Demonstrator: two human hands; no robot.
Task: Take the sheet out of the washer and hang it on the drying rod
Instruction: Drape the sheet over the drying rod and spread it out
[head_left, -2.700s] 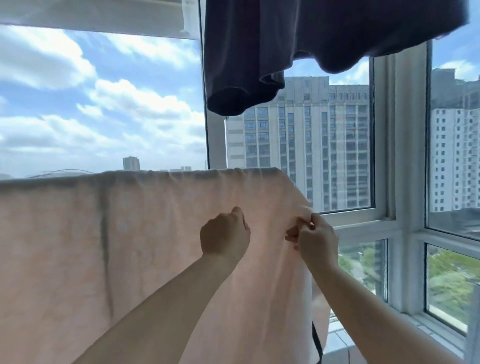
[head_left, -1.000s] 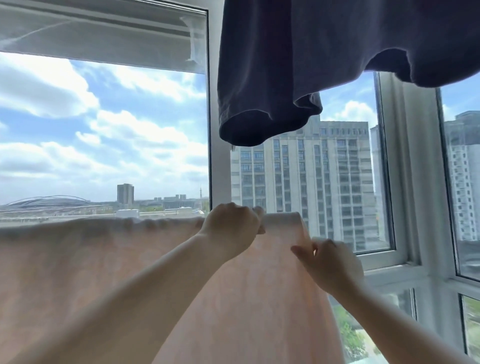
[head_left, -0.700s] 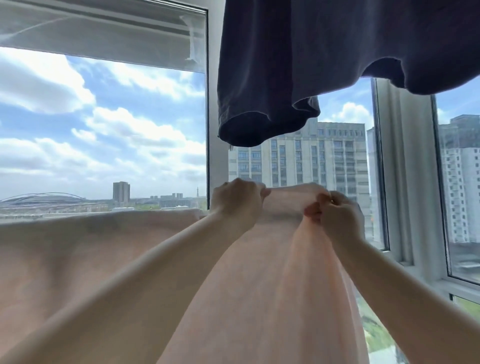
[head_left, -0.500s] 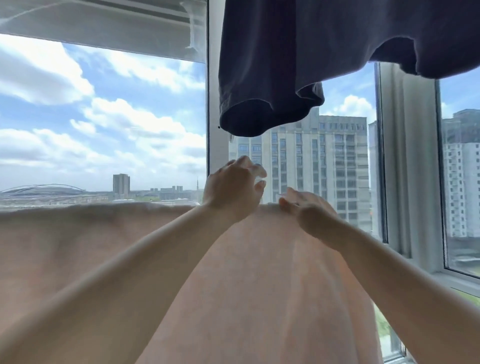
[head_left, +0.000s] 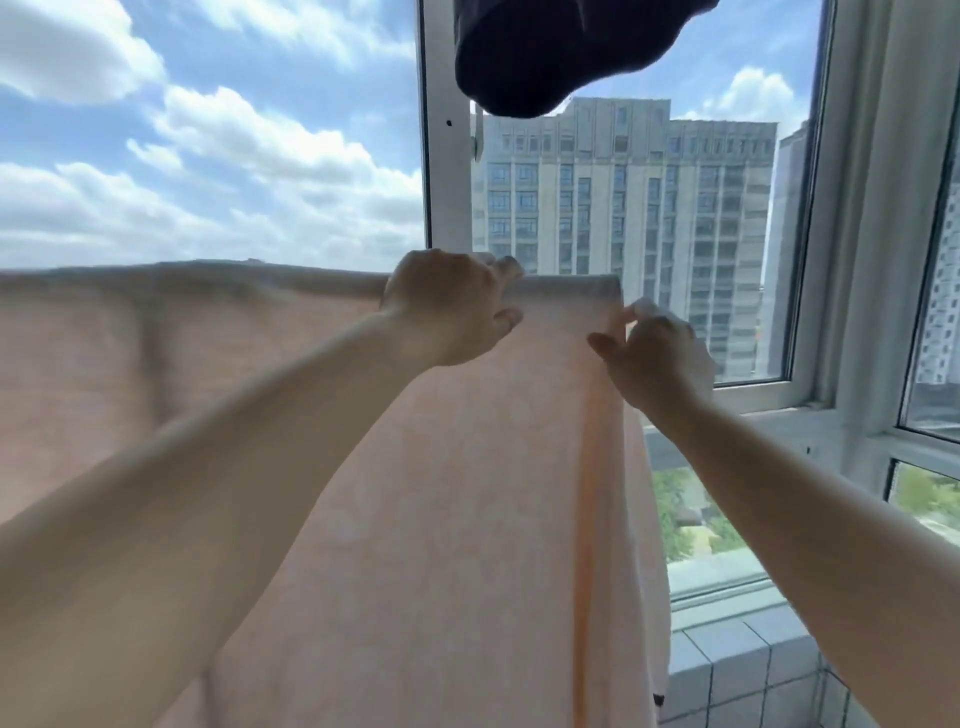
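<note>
The sheet (head_left: 467, 493) is draped before the window (head_left: 447, 156); a garment (head_left: 545, 52) is hung above its right end.

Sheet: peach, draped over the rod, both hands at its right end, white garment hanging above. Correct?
Not quite. In the head view the garment hanging above is dark navy, not white. The rest holds: the peach sheet is draped over, with the left hand and right hand at its right end.
</note>
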